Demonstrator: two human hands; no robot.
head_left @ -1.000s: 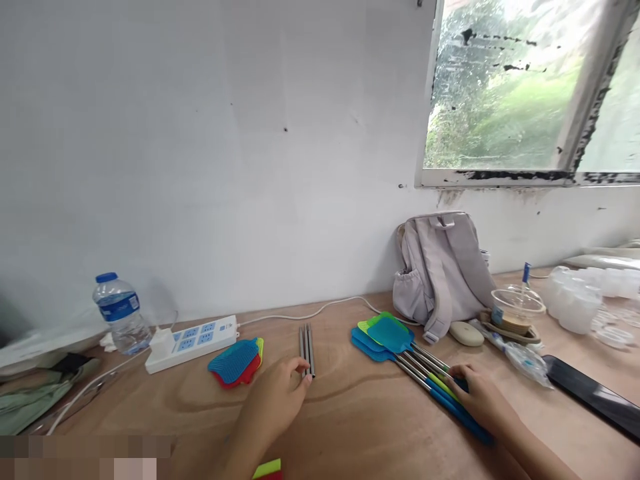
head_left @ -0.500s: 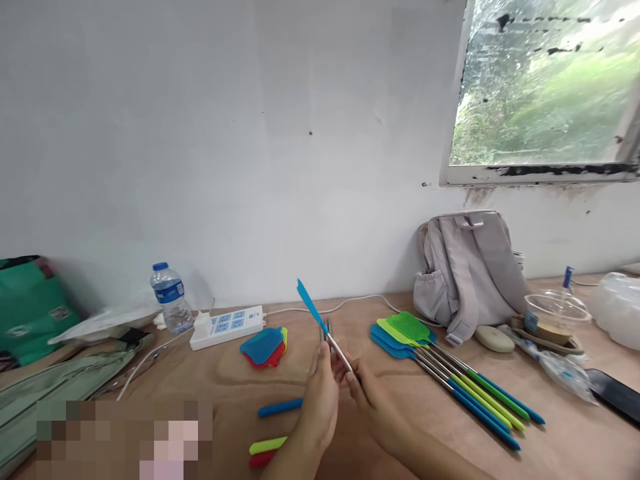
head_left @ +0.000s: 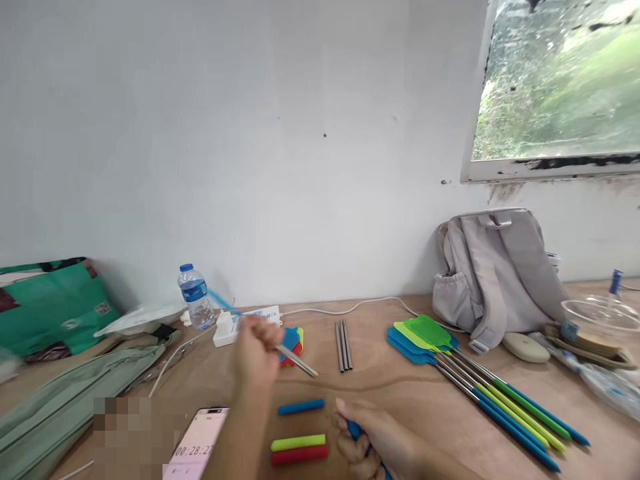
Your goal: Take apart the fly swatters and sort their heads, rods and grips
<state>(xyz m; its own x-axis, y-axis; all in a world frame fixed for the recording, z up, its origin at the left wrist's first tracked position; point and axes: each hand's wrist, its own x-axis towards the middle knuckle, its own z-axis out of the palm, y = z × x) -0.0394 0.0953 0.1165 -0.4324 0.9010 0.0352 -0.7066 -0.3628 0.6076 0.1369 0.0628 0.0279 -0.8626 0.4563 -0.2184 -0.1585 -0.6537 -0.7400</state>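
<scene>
My left hand is closed around a fly swatter without a handle. Its blurred blue head points up to the left, and its bare metal rod sticks out to the lower right. Near the front edge of the view, my right hand grips a blue handle, partly hidden by the fingers. Between the hands lie loose handles: a blue one, a yellow-green one and a red one. Three metal rods lie farther back. Loose swatter heads show partly behind my left hand.
Several whole fly swatters lie on the right, before a grey backpack. A plastic cup stands beyond. To the left are a power strip, water bottle, phone and green bag.
My hands, together on the swatter before, are now apart. The left has carried the swatter left; the right has left the rod, moved lower and now holds a blue handle. The view has turned left.
</scene>
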